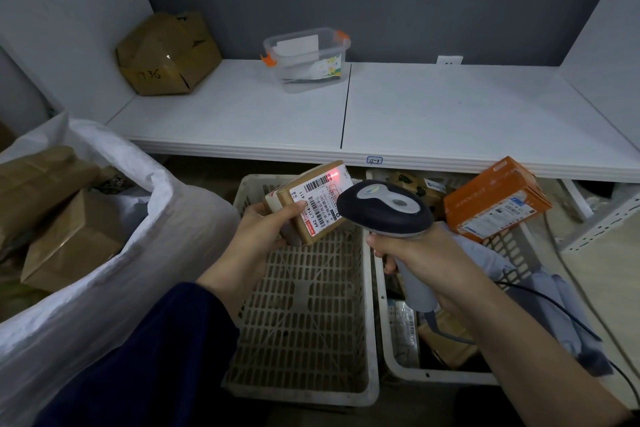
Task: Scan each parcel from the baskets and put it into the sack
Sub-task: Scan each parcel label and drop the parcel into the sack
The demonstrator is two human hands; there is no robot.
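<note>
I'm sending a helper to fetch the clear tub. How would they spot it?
Look at the white shelf above the baskets. Near its back wall, left of the centre seam, stands the clear tub. Unlike the brown box in the left corner, it is see-through with orange clips.

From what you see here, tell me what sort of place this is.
Probably a parcel sorting or courier depot. A right hand aims a barcode scanner at a labelled parcel, plastic baskets sit under a shelf, and a white sack holds boxes.
</note>
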